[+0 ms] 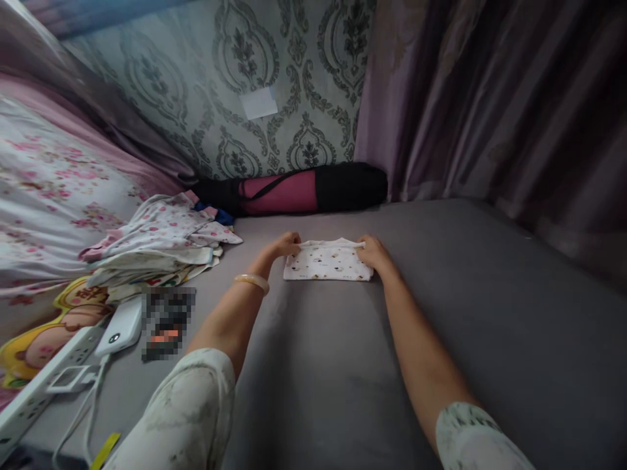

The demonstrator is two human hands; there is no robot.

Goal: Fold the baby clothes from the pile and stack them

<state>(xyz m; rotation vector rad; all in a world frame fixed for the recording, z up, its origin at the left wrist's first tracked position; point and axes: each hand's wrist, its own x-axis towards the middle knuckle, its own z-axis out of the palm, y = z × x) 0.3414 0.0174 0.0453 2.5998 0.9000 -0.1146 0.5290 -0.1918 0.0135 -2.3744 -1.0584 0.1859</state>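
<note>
A small white cloth garment [329,261] with a scattered dark and tan print lies folded into a flat rectangle on the grey bed sheet [333,352]. My left hand [286,245], with a pale bangle on its wrist, pinches the far left corner of the cloth. At the far right corner, my right hand [373,252] has its fingers closed on the same edge. Between the two hands the far edge looks pulled straight and slightly raised. Which kind of garment it is does not show.
A pile of folded clothes [161,241] sits to the left. Nearer are a white power bank [119,326], a power strip [46,378], cables and a blurred-out item [167,323]. A black and pink long bag [289,190] lies along the patterned wall. Curtains [441,104] hang on the right.
</note>
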